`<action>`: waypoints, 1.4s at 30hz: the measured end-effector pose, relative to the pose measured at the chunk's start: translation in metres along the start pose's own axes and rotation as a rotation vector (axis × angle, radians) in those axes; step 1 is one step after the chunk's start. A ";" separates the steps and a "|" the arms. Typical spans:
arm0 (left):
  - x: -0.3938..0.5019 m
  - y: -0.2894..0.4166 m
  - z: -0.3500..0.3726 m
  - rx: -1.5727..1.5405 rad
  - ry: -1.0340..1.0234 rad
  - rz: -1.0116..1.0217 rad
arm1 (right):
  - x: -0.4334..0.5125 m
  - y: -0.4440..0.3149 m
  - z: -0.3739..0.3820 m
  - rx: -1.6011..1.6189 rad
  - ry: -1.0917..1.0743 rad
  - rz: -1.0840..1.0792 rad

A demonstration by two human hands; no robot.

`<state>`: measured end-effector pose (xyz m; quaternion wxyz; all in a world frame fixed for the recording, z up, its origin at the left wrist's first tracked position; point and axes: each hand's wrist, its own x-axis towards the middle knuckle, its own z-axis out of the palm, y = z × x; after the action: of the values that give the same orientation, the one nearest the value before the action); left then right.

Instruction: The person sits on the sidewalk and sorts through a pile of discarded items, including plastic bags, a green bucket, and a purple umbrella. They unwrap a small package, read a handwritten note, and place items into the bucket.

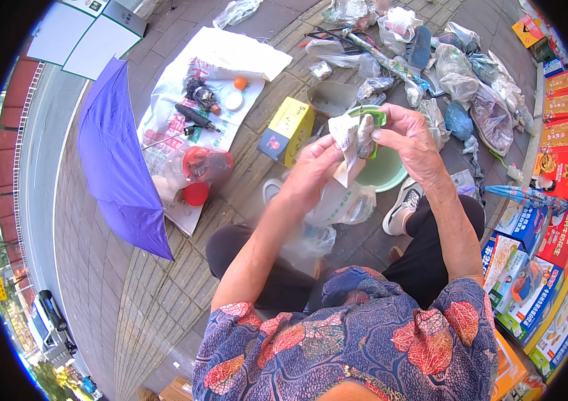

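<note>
Both hands are raised in front of me, above a pale green plastic basin (384, 173). My left hand (314, 168) grips a crumpled white wrapper or tissue (345, 138) between thumb and fingers. My right hand (407, 135) pinches a small green packet (376, 120) with a greyish bundle (365, 135) against it; what the bundle is, I cannot tell. Below the hands lies a clear plastic bag with green print (346, 203). A yellow and dark blue cardboard box (289, 131) stands left of the basin, near an open container (331, 97).
An open purple umbrella (116, 160) stands at the left. Beside it a white printed sack (184, 65) bears a clear jar with a red rim (206, 164), a folded black umbrella (196, 118) and an orange ball-like thing (240, 83). Bagged shoes (492, 118) lie upper right; stacked cartons (524, 280) line the right.
</note>
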<state>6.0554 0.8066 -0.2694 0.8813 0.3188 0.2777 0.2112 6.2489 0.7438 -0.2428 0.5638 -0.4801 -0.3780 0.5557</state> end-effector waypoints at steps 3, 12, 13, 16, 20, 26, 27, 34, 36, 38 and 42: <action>0.001 0.000 -0.001 0.016 -0.022 -0.051 | 0.000 0.002 0.001 -0.052 0.009 -0.004; 0.002 -0.003 -0.004 0.101 -0.029 -0.006 | 0.001 0.006 0.004 -0.009 -0.002 0.024; 0.002 -0.004 -0.005 0.139 -0.012 0.008 | 0.000 0.006 0.004 -0.021 -0.007 0.028; 0.002 -0.003 -0.007 0.172 0.004 0.013 | 0.000 0.008 0.004 -0.035 -0.005 0.034; 0.002 -0.003 -0.007 0.204 0.029 0.077 | 0.002 0.012 0.001 0.073 -0.006 0.062; -0.001 0.001 -0.004 0.186 0.030 0.108 | 0.006 0.013 -0.006 0.188 -0.034 0.101; -0.001 0.003 -0.004 0.214 0.040 0.121 | 0.006 0.013 -0.007 0.194 -0.033 0.100; -0.003 0.011 -0.010 0.267 0.027 0.194 | 0.007 0.016 -0.002 0.141 -0.070 0.128; -0.004 0.011 -0.013 0.282 0.068 0.222 | 0.006 0.017 0.000 0.138 -0.076 0.127; -0.004 0.010 -0.014 0.306 0.095 0.246 | 0.006 0.018 0.003 0.177 -0.095 0.122; -0.003 0.010 -0.014 0.282 0.085 0.213 | 0.007 0.020 0.006 0.163 -0.079 0.101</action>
<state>6.0427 0.8182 -0.2707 0.7878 0.4576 0.3063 0.2758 6.2382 0.7498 -0.2613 0.5570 -0.4287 -0.3286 0.6308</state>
